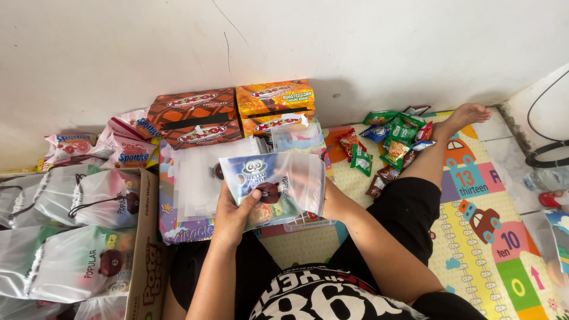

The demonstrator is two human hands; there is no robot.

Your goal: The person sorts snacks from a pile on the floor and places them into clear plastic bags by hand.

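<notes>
Filled drawstring bags (89, 198) of frosted plastic lie packed in a cardboard box (145, 249) far to the left of the left hand, and pink snack packets (121, 145) rest beyond them against the wall. Left hand (234, 213) grasps the lower left edge of a translucent plastic pouch (275, 184), thumb pressed on its front, where a small round brown sticker sits. Behind the pouch, further from the hands, a stack of empty white bags (198, 175) lies on the mat, and brown and orange snack cartons (228, 112) stand against the wall. Right hand (329, 198) is mostly hidden behind the pouch; it seems to hold the right side, but I cannot tell how its fingers are closed. To the right of this hand, small wrapped snacks (391, 142) are scattered near the person's bare foot (465, 115). I think the pouch could slip or tilt, because the plastic is smooth and the left grip is only at one edge; then the contents may fall out toward the lap. The sticker could also wrinkle under the thumb. The surface is a colourful play mat (492, 237) with numbers and cars, laid on a pale tiled floor, beside a plain white wall with thin cracks.
</notes>
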